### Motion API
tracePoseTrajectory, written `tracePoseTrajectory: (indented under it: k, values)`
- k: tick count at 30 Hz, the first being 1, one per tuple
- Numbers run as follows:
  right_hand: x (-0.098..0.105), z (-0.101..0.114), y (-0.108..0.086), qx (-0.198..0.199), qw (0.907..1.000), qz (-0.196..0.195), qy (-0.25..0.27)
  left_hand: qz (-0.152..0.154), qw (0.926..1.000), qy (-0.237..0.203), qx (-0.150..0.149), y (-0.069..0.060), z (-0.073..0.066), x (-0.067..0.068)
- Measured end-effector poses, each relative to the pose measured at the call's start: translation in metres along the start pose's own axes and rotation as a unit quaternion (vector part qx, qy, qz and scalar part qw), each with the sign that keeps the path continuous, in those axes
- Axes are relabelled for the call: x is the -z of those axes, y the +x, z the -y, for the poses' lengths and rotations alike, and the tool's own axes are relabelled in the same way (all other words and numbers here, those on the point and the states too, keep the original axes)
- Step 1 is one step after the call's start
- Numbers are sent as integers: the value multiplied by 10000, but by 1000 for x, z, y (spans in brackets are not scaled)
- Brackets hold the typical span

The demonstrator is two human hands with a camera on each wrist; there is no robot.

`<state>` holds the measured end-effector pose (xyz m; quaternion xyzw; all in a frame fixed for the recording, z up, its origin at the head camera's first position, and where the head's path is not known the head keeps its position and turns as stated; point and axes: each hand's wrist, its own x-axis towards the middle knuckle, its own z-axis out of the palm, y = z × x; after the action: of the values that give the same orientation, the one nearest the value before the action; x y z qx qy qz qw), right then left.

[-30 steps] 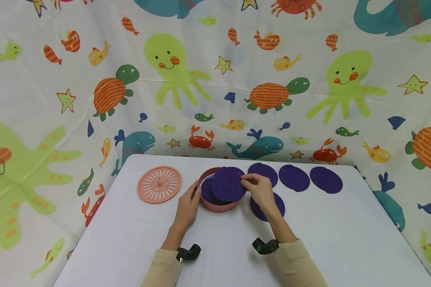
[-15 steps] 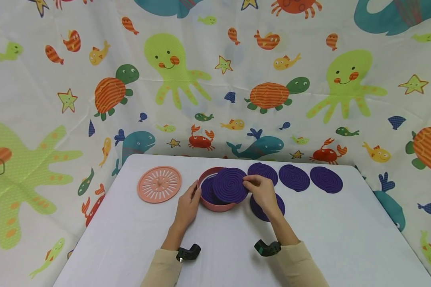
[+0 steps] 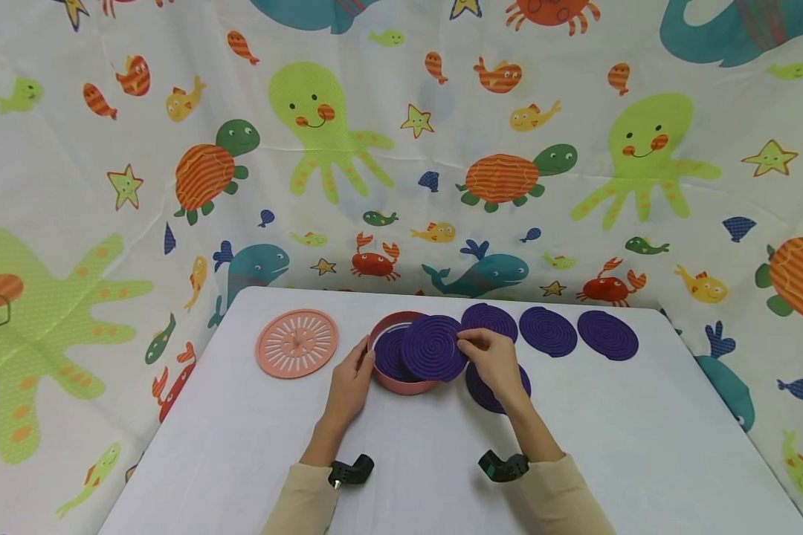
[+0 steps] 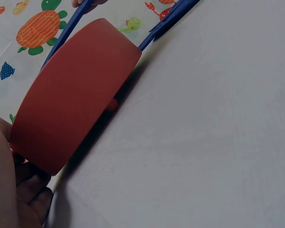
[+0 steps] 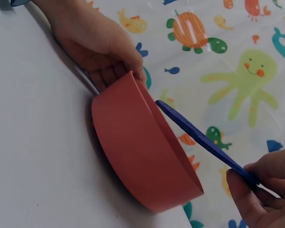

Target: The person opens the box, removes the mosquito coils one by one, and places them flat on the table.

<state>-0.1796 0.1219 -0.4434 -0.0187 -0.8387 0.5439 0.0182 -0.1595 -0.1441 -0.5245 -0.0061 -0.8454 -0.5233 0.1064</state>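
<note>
A purple spiral mosquito coil (image 3: 433, 348) is pinched at its right edge by my right hand (image 3: 495, 362), thumb and fingertips on it. It hangs tilted over the right part of an open round pinkish-red coil holder (image 3: 407, 387). Inside the holder lies another purple coil (image 3: 391, 357), partly covered by the held one. My left hand (image 3: 349, 383) grips the holder's left side, thumb at the rim. In the right wrist view the held coil (image 5: 206, 142) shows edge-on, its far end close to the holder's rim (image 5: 147, 147).
A slotted round pink lid (image 3: 297, 344) lies on the white table (image 3: 207, 446) to the left. Right of the holder lie several purple coils, among them the far-right coil (image 3: 607, 335) and the nearer coil (image 3: 488, 397). A patterned curtain (image 3: 388, 89) hangs behind the table.
My right hand has moved slightly right and toward me with the pinched coil, showing more of the coil inside the holder. My left hand has stayed in place.
</note>
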Motion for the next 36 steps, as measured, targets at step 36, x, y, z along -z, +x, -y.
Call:
tracePoseTrajectory:
  k: [36]
  values:
    - [38,-17,-15,-42,9997,-251,-16,-111,9999,89,-91,2,2,-2]
